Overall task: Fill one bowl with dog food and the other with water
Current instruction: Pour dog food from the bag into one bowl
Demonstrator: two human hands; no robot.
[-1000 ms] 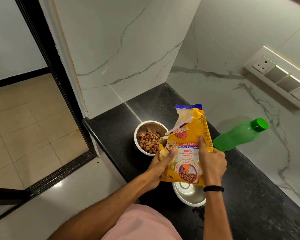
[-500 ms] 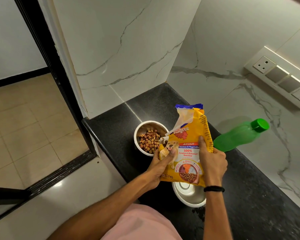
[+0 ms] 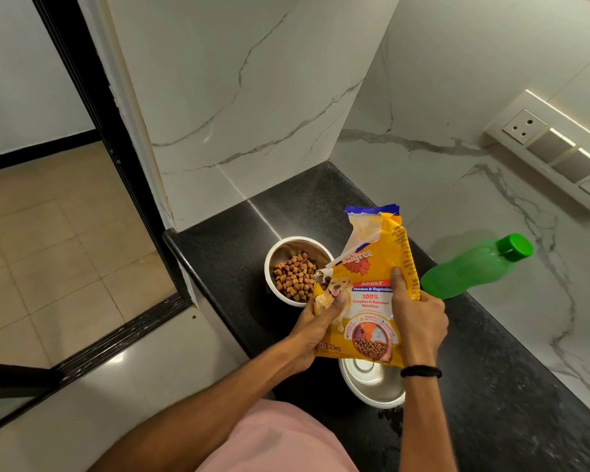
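both hands grip the yellow dog food bag (image 3: 368,294) above the black counter (image 3: 491,386): left hand (image 3: 315,330) on its lower left edge, right hand (image 3: 418,321) on its right side. its long axis is near upright, the torn corner tipped left over the kibble-filled bowl (image 3: 295,270); the empty bowl (image 3: 372,384) sits below.

Both hands, left hand (image 3: 315,330) and right hand (image 3: 418,320), grip yellow dog food bag (image 3: 372,294) over black worktop (image 3: 491,386); far bowl (image 3: 295,270) holds kibble, near bowl (image 3: 372,386) bare; green bottle (image 3: 474,267) beside.

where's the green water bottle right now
In the head view the green bottle stands at the right on the black counter, close to the marble wall, just right of the dog food bag and beyond the right hand.
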